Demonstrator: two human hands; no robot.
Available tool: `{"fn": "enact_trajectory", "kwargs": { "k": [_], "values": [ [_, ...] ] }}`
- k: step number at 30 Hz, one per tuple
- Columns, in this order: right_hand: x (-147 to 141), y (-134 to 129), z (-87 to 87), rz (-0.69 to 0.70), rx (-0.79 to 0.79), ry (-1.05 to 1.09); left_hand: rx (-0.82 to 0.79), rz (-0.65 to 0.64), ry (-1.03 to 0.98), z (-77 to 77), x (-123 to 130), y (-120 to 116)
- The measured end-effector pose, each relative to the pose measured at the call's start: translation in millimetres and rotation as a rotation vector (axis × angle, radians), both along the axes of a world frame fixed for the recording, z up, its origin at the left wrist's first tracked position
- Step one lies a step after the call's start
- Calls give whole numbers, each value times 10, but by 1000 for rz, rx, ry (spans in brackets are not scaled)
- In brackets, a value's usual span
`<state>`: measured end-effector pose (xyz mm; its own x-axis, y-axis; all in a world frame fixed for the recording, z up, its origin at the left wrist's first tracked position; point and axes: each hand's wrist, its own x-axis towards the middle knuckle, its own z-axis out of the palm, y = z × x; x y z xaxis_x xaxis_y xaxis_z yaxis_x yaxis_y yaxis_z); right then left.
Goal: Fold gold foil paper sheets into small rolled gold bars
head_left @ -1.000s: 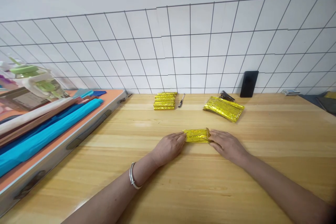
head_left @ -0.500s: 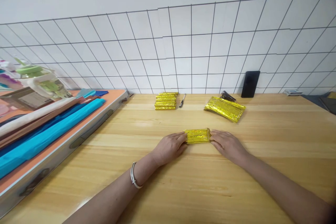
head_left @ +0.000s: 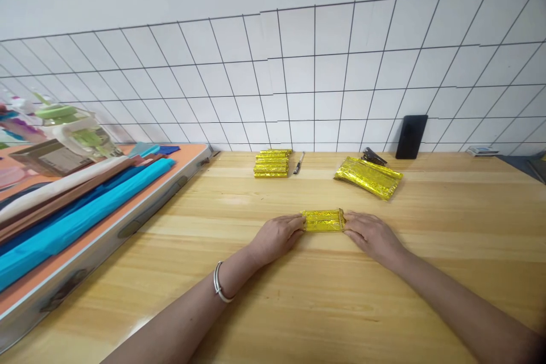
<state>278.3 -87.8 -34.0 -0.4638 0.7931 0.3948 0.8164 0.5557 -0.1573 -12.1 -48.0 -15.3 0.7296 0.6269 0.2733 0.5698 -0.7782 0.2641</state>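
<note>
A small, shiny gold foil packet (head_left: 323, 220) lies flat on the wooden table in front of me. Clear wrap seems to cover it, with a crumpled right end. My left hand (head_left: 279, 237) is closed on its left end, thumb and fingers together. At the opposite end, my right hand (head_left: 372, 236) pinches the edge with bent fingers. Parts of both ends are hidden under my fingertips. Farther back sits a neat row of gold foil bundles (head_left: 272, 164). To the right of that, a larger gold foil pack (head_left: 369, 177) lies at an angle.
A pen (head_left: 299, 163) lies beside the bundles. Behind the larger pack is a black clip (head_left: 373, 156). A black phone (head_left: 412, 136) leans against the tiled wall. Along the left, a raised orange surface (head_left: 194, 152) holds folded blue cloth (head_left: 128, 193), a box and a green-lidded bottle (head_left: 57, 112).
The camera view has shifted slightly, so everything sits a little farther right. Both hands keep the same hold on the packet, which has not visibly moved on the table.
</note>
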Motion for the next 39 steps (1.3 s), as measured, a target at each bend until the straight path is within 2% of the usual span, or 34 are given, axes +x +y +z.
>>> {"fn": "enact_trajectory", "kwargs": {
  "k": [10, 17, 25, 29, 33, 39],
  "values": [
    [-15, -22, 24, 15, -100, 83, -56, -46, -79, -32, -48, 14],
    [33, 71, -9, 59, -210, 274, -143, 62, -167, -36, 6, 89],
    [-40, 124, 22, -20, -191, 307, -92, 37, -186, -54, 81, 124],
    [-72, 143, 9, -63, -167, 254, -48, 27, -159, -113, 52, 131],
    [-53, 174, -48, -36, -145, 93, 6, 22, -75, -153, 19, 143],
    [-23, 161, -84, -30, -169, -112, 31, 10, 80, -126, 1, 143]
  ]
}}
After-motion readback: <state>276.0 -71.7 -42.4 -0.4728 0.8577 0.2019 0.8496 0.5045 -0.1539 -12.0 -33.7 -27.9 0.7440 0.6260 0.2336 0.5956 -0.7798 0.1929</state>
